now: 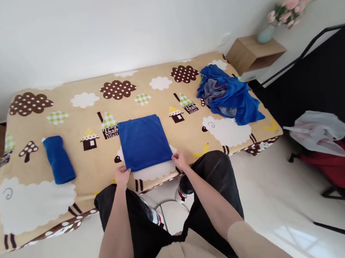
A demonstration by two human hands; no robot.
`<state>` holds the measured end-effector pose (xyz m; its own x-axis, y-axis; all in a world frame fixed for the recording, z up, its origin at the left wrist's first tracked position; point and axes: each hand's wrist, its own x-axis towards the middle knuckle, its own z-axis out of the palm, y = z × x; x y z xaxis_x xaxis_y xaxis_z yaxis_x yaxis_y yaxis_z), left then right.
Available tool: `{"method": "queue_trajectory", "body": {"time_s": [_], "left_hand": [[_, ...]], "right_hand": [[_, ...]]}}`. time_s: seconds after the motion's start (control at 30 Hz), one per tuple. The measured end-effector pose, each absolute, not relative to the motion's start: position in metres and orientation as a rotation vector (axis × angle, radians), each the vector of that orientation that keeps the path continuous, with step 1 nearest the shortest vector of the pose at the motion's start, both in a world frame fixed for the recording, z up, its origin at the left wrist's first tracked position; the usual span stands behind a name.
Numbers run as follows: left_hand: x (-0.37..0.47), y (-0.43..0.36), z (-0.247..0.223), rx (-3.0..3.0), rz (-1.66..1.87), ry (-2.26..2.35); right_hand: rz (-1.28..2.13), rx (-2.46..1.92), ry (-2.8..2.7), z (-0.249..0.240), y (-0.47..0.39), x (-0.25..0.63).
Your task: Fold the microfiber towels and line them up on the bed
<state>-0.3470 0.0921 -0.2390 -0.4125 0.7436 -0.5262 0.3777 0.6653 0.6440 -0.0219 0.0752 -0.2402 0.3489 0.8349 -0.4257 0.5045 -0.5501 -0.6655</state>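
Hands meet a folded blue cloth at the near edge of a patterned bed cover; far left, a rolled blue cloth lies well apart, bare cover between; the left hand reaches forward, forearm straight, fingers pinched on the folded cloth's near-left corner; the right hand mirrors it, fingers closed on the near-right corner; the square lies flat at the centre, its front edge just short of the bed's edge; right, a heap of blue garments sits near the far corner, beside a wooden shelf.
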Motion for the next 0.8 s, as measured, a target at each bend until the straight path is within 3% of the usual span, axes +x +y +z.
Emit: {"method": "queue_trajectory", "body": {"time_s": [0.5,0.8], "left_hand": [[-0.364,0.091,-0.241,1.121,0.155,2.035],[-0.364,0.087,-0.254,1.254,0.117,1.957]], "right_hand": [[1.044,-2.371,-1.041,-0.247,0.072,-0.002],[1.097,-2.330,-1.022,-0.261,0.079,-0.003]]}}
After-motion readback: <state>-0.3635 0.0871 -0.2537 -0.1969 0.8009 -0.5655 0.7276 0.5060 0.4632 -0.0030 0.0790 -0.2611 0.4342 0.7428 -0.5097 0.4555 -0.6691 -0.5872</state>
